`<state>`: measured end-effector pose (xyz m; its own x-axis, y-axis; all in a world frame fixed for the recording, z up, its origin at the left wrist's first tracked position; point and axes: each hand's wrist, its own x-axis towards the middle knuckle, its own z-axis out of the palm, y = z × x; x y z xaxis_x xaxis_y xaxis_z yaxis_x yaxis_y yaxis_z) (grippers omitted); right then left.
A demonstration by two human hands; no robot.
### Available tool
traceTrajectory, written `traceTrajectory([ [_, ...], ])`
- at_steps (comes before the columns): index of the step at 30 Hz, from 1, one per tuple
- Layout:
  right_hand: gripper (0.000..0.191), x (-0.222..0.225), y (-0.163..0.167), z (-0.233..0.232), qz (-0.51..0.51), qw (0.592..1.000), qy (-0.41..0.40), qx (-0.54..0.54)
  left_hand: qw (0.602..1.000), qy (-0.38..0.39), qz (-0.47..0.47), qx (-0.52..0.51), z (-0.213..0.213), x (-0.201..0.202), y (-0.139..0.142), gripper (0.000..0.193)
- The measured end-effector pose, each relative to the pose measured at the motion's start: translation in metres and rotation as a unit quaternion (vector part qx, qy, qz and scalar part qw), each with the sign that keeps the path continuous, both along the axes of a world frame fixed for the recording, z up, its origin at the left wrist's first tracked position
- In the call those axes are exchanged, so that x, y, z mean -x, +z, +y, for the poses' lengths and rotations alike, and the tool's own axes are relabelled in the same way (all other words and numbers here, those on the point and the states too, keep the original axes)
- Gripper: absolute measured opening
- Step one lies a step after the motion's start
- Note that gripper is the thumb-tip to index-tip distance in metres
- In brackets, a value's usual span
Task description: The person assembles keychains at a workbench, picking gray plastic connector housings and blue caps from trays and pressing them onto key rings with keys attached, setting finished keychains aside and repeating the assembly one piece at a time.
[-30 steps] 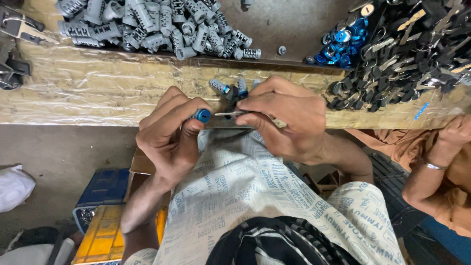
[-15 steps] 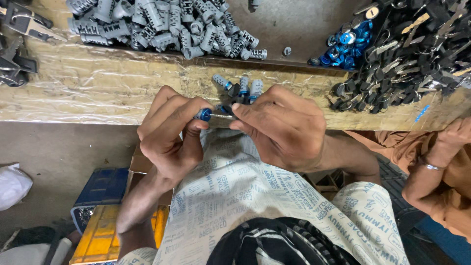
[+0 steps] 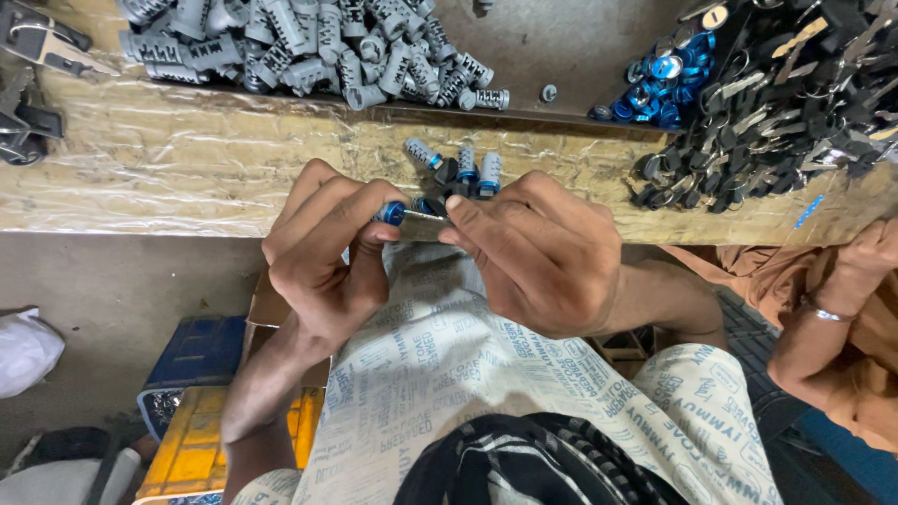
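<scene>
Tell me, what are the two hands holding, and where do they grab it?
The left hand pinches a small grey metal cylinder with a blue cap around its body. The right hand grips a flat metal key at its far end.

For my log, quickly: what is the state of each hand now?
Left hand: closed, pinching the blue-capped cylinder.
Right hand: closed, pinching the flat metal piece.

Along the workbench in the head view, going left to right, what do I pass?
Black metal parts at the edge → pile of grey lock cylinders → few blue-capped cylinders by the hands → blue rings → heap of black-headed keys.
</scene>
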<state>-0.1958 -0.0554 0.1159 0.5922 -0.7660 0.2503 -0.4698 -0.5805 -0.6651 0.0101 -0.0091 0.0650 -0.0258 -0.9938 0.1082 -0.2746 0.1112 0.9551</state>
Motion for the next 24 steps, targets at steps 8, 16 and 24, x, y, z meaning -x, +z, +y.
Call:
traceTrajectory([
  [8,0.029,0.005,-0.005,-0.004,0.001,0.999,0.033,0.018,1.000,0.002,0.000,0.005,-0.001,0.003,-0.004,0.033],
  [16,0.030,0.003,-0.003,-0.003,0.018,0.999,0.038,0.027,1.000,-0.024,-0.010,-0.004,0.001,0.000,-0.008,0.039],
  [24,0.030,-0.003,-0.006,0.006,0.057,0.995,0.036,0.075,0.996,-0.071,-0.033,0.051,-0.002,0.006,-0.020,0.040],
])
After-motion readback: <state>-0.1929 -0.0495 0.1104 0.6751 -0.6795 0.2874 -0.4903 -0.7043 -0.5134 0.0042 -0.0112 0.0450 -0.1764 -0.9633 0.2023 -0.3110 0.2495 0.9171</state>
